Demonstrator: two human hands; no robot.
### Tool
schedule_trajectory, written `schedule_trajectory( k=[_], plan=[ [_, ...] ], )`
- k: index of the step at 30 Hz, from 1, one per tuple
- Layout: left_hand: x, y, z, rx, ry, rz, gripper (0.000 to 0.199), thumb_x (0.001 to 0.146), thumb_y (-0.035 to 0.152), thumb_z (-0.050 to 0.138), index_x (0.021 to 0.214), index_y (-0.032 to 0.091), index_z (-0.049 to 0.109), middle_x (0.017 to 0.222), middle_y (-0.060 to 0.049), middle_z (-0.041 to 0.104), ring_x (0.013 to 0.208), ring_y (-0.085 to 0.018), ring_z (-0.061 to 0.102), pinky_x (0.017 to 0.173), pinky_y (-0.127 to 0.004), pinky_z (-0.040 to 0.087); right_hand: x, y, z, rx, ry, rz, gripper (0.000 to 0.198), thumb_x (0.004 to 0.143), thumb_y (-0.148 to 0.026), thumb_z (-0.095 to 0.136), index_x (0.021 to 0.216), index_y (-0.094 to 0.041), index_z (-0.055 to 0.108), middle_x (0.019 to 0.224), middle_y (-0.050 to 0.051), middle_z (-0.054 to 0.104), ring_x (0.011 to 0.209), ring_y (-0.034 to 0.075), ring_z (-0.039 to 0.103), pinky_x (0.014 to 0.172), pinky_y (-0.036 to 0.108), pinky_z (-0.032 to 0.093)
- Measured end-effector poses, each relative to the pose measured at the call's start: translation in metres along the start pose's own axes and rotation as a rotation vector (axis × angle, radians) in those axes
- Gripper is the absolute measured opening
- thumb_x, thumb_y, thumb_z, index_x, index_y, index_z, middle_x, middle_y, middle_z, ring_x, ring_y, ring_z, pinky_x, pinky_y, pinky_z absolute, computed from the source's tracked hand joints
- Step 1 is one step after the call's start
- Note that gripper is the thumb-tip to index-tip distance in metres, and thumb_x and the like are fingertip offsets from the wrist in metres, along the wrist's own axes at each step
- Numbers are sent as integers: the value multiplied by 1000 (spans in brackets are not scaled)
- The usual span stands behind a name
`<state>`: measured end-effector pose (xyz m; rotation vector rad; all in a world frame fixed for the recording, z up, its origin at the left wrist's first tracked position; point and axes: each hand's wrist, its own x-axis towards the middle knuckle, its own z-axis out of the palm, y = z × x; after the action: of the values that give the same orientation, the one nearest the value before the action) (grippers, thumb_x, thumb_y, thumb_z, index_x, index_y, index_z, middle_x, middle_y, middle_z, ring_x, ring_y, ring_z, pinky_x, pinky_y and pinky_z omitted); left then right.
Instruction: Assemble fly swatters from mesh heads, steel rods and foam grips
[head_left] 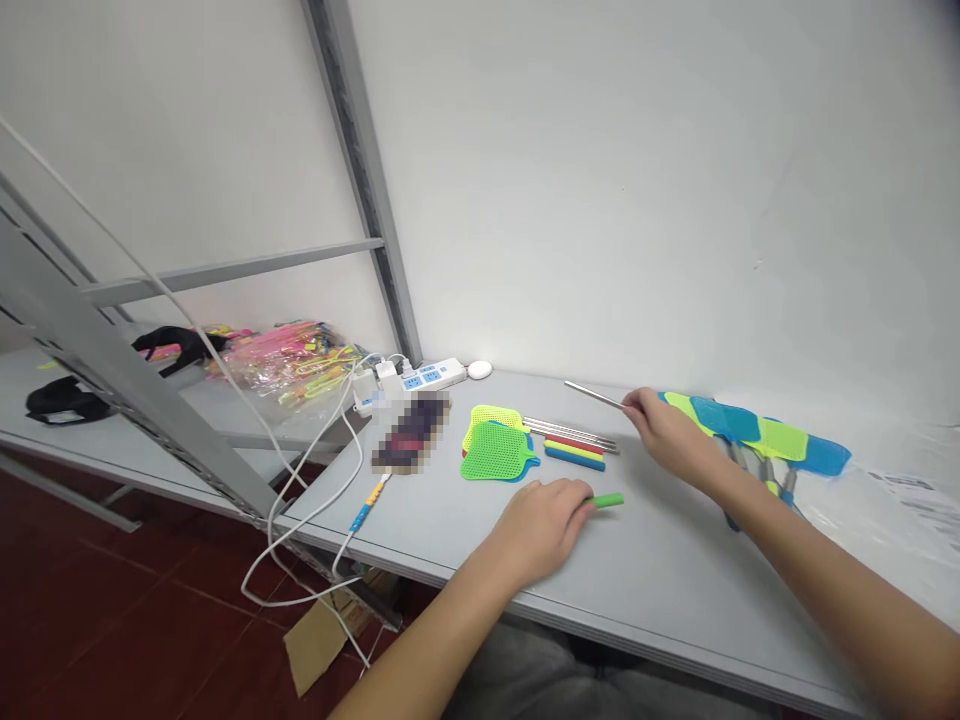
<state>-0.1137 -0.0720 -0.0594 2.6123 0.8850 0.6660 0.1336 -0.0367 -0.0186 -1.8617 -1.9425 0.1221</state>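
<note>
My left hand point(551, 520) is closed around a green handle tube point(607, 500), whose end sticks out to the right. In my right hand point(660, 430) is a thin metal rod point(592, 393), held near one end and pointing left, toward the wall. Between the hands lie red, yellow and blue handle tubes point(574, 458), side by side. Several metal rods point(574, 435) rest just behind them. To their left, perforated fly swatter heads overlap, with a green swatter head point(495, 455) on top and a yellow swatter head point(495, 413) behind.
Blue and yellow fly swatters point(780, 437) lie at right beside clear plastic wrapping point(892, 510). At left are a blurred phone-like object point(411, 432) with a cable, a power strip point(435, 376) and a white round object point(480, 369). A grey metal frame point(367, 180) rises behind; bagged colourful items point(292, 360) lie beyond.
</note>
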Motion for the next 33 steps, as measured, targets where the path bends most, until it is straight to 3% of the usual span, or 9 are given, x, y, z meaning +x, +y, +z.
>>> schedule_trajectory(
  k=[4, 8, 11, 18, 25, 33],
  plan=[
    [1, 2, -4, -27, 36, -59, 26, 100, 33, 34, 93, 22, 57, 83, -1, 66, 75, -17, 60, 69, -28, 40, -89, 5, -25, 107, 107, 21, 28, 97, -48, 39, 93, -25, 55, 68, 0, 62, 59, 18, 57, 54, 29, 40],
    [2, 2, -6, -34, 31, -40, 30, 100, 35, 34, 84, 21, 55, 74, 0, 60, 70, -16, 56, 66, -27, 38, -165, 23, -10, 86, 76, 4, 25, 98, -44, 41, 95, -25, 57, 80, 3, 68, 69, 20, 64, 62, 30, 46],
    [3, 2, -4, 8, 0, 1, 32, 100, 35, 34, 78, 21, 53, 69, 0, 58, 67, -16, 53, 65, -27, 36, -191, 34, 7, 19, 11, -46, 23, 99, -39, 41, 101, -24, 58, 89, 5, 69, 75, 20, 66, 67, 31, 48],
    [5, 1, 1, 119, -101, 35, 35, 99, 38, 35, 76, 22, 55, 64, 0, 57, 65, -17, 53, 64, -28, 34, -191, 31, 3, 19, -98, -68, 27, 101, -39, 37, 104, -25, 60, 95, 4, 69, 82, 19, 66, 73, 31, 48],
    [9, 21, 10, 109, -158, -53, 36, 98, 36, 37, 69, 22, 53, 56, 2, 55, 52, -15, 46, 68, -30, 34, -191, 29, 1, 40, -107, -59, 29, 101, -40, 36, 105, -24, 60, 95, 5, 70, 83, 20, 65, 72, 32, 46],
    [9, 22, 8, 1, -157, -158, 38, 98, 41, 34, 66, 22, 43, 55, 2, 50, 60, -18, 48, 63, -29, 31, -190, 26, -4, 95, -98, -45, 28, 101, -39, 37, 101, -24, 61, 91, 3, 69, 82, 18, 64, 72, 30, 44]
  ],
)
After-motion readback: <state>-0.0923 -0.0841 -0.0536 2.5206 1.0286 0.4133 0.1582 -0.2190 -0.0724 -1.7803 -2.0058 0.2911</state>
